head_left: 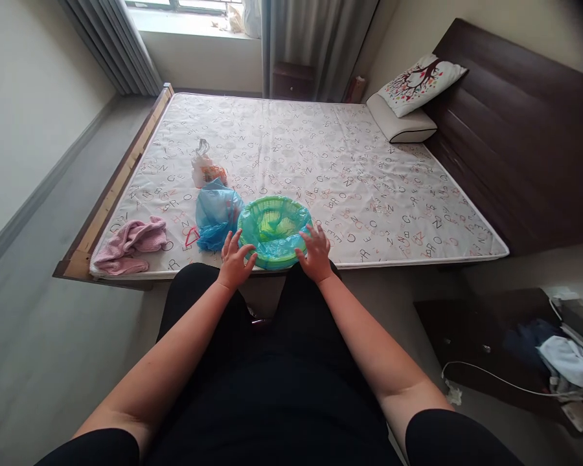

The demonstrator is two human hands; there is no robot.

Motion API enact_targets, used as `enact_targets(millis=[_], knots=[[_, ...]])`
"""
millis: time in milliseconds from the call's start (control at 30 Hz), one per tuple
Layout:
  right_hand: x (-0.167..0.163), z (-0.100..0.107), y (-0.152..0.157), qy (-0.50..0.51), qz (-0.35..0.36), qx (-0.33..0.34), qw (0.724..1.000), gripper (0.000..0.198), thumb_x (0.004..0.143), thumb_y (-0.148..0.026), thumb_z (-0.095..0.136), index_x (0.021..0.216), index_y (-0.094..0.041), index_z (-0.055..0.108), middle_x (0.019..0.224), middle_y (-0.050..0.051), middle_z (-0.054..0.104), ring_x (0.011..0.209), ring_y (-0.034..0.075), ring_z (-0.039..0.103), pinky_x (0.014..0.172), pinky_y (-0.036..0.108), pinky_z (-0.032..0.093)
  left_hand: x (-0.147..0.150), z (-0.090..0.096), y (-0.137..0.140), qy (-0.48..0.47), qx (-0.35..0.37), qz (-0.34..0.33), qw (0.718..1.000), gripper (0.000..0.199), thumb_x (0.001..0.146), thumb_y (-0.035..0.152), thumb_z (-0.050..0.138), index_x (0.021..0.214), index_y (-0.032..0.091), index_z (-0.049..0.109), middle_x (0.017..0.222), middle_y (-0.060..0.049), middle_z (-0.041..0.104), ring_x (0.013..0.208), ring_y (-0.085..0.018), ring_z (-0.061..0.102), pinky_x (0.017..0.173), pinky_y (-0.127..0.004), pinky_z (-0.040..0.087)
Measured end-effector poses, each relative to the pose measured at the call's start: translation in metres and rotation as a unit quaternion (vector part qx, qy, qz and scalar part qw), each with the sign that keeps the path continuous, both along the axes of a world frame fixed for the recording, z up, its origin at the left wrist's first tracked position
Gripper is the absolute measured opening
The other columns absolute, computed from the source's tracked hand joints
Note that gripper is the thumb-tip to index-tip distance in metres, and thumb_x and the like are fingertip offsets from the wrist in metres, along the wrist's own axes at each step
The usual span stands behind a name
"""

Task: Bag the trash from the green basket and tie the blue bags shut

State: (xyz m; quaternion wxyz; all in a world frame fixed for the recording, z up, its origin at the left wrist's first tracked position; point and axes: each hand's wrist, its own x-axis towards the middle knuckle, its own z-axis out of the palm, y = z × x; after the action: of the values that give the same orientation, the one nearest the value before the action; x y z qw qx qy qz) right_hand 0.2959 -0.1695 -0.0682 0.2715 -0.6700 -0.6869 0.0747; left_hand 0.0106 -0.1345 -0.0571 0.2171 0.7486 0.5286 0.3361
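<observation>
Green plastic basket [274,231], blue-bag lined, near mattress edge [393,262]. Left hand [234,260], right hand [313,254]: fingers spread, flanking basket rim, touching, gripping nothing. Blue bag [216,217] just left; pink towel [131,244] farther left.

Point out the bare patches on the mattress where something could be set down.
Free: the wide stretch of mattress between the green basket and the pillows, and the far end toward the window. Crowded: the near left corner, with pink cloth, blue bag and small bag.
</observation>
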Motion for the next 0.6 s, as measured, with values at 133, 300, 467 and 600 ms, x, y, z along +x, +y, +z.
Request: enact_targets(millis=[133, 300, 467, 600], knots=[[-0.010, 0.011, -0.006, -0.073, 0.085, -0.067, 0.991, 0.036, 0.106, -0.055, 0.056, 0.116, -0.027, 0.076, 0.167, 0.009, 0.054, 0.168, 0.037, 0.023, 0.134, 0.066, 0.004, -0.002, 0.000, -0.001, -0.009, -0.014, 0.010, 1.000, 0.012, 0.092, 0.034, 0.077, 0.099, 0.025, 0.080, 0.173, -0.008, 0.043, 0.168, -0.041, 0.019, 0.136, -0.060, 0.016], [-0.014, 0.022, -0.016, -0.073, 0.101, -0.099, 0.987, 0.036, 0.108, -0.053, 0.055, 0.106, -0.025, 0.077, 0.147, 0.012, 0.070, 0.162, 0.038, 0.034, 0.132, 0.068, 0.003, -0.006, -0.004, -0.008, -0.057, -0.026, 0.069, 0.996, 0.017, 0.097, 0.033, 0.069, 0.105, 0.022, 0.078, 0.159, -0.017, 0.051, 0.158, -0.042, 0.037, 0.133, -0.061, 0.026], [-0.023, 0.025, -0.033, -0.086, 0.100, -0.108, 0.985, 0.035, 0.109, -0.048, 0.052, 0.102, -0.025, 0.077, 0.142, 0.012, 0.072, 0.158, 0.039, 0.039, 0.130, 0.072, 0.006, -0.003, -0.006, -0.018, -0.168, -0.107, 0.111, 0.974, 0.027, 0.094, 0.035, 0.074, 0.115, 0.021, 0.064, 0.119, -0.013, 0.065, 0.107, -0.028, 0.070, 0.105, -0.049, 0.057], [-0.030, 0.032, -0.047, -0.098, 0.067, -0.124, 0.985, 0.031, 0.107, -0.043, 0.055, 0.098, -0.024, 0.078, 0.145, 0.014, 0.070, 0.154, 0.042, 0.043, 0.127, 0.077, 0.009, 0.002, -0.005, -0.020, -0.252, -0.288, 0.142, 0.913, 0.045, 0.091, 0.035, 0.076, 0.124, 0.021, 0.050, 0.101, -0.006, 0.067, 0.077, -0.021, 0.070, 0.072, -0.037, 0.061]])
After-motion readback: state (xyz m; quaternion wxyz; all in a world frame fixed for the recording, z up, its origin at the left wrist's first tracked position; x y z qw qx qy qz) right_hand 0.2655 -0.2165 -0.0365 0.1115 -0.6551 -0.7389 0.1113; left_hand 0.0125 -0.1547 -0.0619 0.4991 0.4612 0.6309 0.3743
